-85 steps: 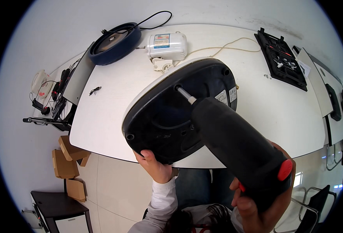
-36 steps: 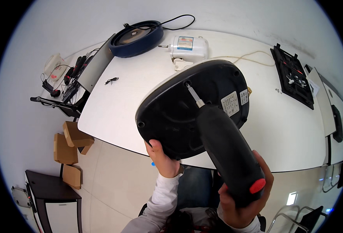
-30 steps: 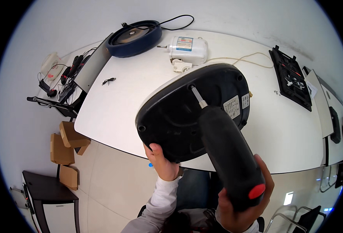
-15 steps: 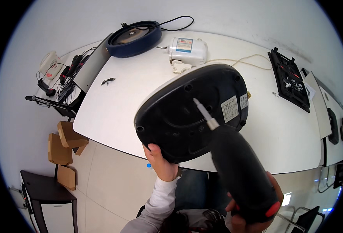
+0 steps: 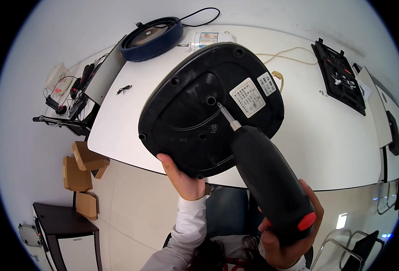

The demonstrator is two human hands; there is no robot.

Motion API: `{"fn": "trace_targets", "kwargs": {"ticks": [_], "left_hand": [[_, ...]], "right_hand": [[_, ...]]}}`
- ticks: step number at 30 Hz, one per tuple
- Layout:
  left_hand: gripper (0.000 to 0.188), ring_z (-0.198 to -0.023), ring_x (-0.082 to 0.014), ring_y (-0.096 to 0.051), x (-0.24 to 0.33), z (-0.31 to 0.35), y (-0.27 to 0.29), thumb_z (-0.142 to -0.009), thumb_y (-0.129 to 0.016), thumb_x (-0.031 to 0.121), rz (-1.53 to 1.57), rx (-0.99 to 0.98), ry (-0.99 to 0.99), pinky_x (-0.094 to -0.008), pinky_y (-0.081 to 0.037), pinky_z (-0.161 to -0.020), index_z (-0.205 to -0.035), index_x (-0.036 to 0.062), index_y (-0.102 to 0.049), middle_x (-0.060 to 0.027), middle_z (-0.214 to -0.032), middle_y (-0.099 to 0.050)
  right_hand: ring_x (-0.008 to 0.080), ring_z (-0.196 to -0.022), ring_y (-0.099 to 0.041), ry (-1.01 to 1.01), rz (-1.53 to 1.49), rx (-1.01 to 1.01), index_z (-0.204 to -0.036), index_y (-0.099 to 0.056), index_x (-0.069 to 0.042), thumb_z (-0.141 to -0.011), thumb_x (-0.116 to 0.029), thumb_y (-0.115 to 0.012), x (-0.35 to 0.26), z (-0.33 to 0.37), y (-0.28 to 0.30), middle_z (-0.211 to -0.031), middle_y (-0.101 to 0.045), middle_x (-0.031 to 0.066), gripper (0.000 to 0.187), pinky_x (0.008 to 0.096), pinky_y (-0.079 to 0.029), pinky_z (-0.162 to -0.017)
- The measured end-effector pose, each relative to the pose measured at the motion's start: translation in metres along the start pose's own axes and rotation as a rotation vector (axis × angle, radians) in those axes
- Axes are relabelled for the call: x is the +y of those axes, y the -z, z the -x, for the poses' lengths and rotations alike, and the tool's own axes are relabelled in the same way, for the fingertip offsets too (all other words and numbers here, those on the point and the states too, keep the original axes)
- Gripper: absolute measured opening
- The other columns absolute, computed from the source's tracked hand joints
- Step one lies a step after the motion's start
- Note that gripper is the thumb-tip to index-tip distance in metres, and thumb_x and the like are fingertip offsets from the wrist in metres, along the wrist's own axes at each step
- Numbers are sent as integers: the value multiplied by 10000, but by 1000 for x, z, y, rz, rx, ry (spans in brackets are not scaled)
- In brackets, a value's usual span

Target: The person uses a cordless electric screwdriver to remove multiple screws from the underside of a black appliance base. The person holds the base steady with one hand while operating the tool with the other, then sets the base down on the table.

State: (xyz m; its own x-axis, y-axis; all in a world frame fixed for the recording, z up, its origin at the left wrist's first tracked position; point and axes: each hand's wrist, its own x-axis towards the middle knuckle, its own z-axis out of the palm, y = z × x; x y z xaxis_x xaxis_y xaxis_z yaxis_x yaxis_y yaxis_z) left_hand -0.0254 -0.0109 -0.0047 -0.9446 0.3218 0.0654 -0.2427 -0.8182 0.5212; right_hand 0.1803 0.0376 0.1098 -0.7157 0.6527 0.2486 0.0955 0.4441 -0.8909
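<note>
My left hand (image 5: 184, 182) grips the lower edge of a black plastic appliance base (image 5: 163, 115), thumb on its underside, which is tilted up toward me. Screw holes are spread over this underside, and two pale labels (image 5: 248, 98) are stuck to its right part. Wrapped around the handle of a black electric screwdriver (image 5: 272, 176) with red parts is my right hand (image 5: 308, 226). The screwdriver's bit (image 5: 227, 115) points at the hole near the middle; its tip looks beside the hole, and I cannot tell whether it touches.
Behind the base, a white motor (image 5: 204, 39) stands partly hidden on the white table (image 5: 326, 149). A dark blue round part (image 5: 156, 47) with a cord lies at the back left. An open black tool case (image 5: 339, 79) lies right. Cardboard boxes (image 5: 76, 174) are on the floor at left.
The base has tilted up, showing more of its underside, and now covers more of the motor. The screwdriver has shifted slightly left, its bit now closer to the middle hole.
</note>
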Motion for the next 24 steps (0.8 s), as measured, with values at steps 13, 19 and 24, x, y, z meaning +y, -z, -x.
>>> {"fn": "trace_targets", "kwargs": {"ticks": [13, 19, 24], "left_hand": [[681, -1163, -248, -513, -2, 3, 3, -908, -500, 505, -117, -15, -53, -366, -461, -956, -1379, 54, -303, -108, -1324, -455], [691, -1135, -248, -533, -4, 4, -3, -897, -520, 507, -147, -6, -70, -362, -487, -920, -1364, 42, -312, -121, -1297, -469], [656, -1168, -250, -511, -4, 7, 1, -919, -481, 497, -245, -61, -109, -366, -458, -955, -1379, 60, -316, -101, -1332, -456]], "right_hand": [[373, -933, -651, 168, 219, 145, -1329, -348, 43, -773, -274, -728, 1, -7, -19, -1149, -567, 262, 745, 365, -523, -765], [391, -891, -660, -80, 137, 23, -1323, -317, 69, -718, -191, -771, -32, -15, -7, -981, -618, 288, 800, 417, -524, -814], [366, -903, -655, 82, 414, 113, -1327, -357, 26, -802, -318, -695, -31, -15, -2, -1112, -589, 257, 713, 358, -522, -754]]}}
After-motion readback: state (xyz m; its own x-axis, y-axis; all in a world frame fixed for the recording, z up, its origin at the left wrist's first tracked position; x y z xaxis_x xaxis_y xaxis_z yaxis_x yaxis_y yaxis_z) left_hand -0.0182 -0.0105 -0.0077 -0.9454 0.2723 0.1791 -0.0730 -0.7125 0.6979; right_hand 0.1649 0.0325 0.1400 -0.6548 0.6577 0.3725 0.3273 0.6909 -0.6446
